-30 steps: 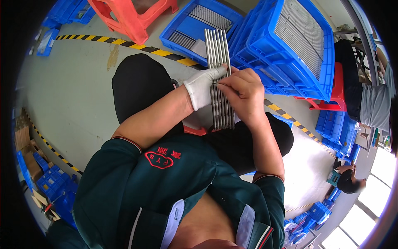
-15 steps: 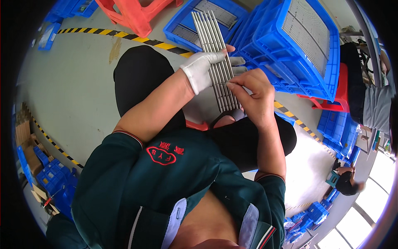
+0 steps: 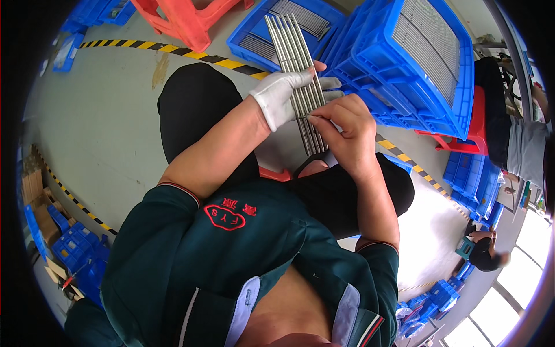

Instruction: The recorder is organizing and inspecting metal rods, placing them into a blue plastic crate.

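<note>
Several slim, shiny metal rods (image 3: pixel 294 51) lie side by side in a flat row, slanting from upper left to lower right. My left hand (image 3: pixel 281 95), in a white glove with some bare fingertips, is closed around the row near its middle, thumb across the top. My bare right hand (image 3: pixel 346 128) is at the right edge of the row, below the left hand. Its thumb and forefinger are pinched together against the rods. Whether it grips one single rod is hidden by the fingers.
Ahead stands a blue crate (image 3: pixel 243 40) with more rods. To its right, stacked blue crates (image 3: pixel 376 72) hold a full layer of rods. A red stool (image 3: pixel 196 29) stands at the far left, another red stool (image 3: pixel 477 124) at right. A person (image 3: pixel 484 254) sits farther off.
My right hand has shifted slightly left and up along the rods, its pinch now further across the row. The left hand and its hold have barely moved.
</note>
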Motion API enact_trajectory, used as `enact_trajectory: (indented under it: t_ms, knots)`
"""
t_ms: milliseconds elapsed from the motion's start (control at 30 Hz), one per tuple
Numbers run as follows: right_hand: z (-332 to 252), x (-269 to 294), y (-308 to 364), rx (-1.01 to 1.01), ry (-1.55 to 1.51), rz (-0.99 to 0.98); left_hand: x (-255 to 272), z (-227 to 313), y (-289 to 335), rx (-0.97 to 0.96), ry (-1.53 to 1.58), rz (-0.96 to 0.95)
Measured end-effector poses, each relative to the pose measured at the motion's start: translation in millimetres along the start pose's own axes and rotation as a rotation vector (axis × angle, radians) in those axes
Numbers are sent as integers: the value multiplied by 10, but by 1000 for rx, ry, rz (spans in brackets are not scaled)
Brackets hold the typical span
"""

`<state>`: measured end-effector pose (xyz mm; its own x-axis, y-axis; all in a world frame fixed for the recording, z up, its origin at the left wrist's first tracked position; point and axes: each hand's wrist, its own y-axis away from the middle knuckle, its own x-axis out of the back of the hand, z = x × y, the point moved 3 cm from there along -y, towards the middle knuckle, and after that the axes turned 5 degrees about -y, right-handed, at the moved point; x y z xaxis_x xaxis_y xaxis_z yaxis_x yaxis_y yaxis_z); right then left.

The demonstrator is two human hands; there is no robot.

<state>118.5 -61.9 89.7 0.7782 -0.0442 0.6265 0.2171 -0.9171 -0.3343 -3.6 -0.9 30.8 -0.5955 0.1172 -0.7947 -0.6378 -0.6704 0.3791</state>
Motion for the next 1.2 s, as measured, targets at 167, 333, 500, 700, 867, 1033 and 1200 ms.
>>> enact_trajectory:
  t_ms: [167, 333, 500, 700, 867, 1033, 1200]
  knots:
    - [-9, -4, -25, 49, 42, -18, 100, -36, -70, -21, -27, 1]
    - [-48, -27, -68, 74, 85, -65, 198, -44, -95, -27, -45, -19]
    - [-4, -25, -47, 69, 80, -65, 126, -47, -63, -25, 7, -42]
    - [-32, -31, -24, 75, 75, -72, 50, -20, -20, -24, -32, 30]
    - [-11, 74, -1, -30, 40, 22, -39, -10, 34, 5, -28, 75]
    - [24, 37, 1, 0, 62, 7, -38, -15, 26, 3, -2, 50]
    - [-70, -2, -33, 130, 197, -39, 14, -22, -2, -6, -33, 55]
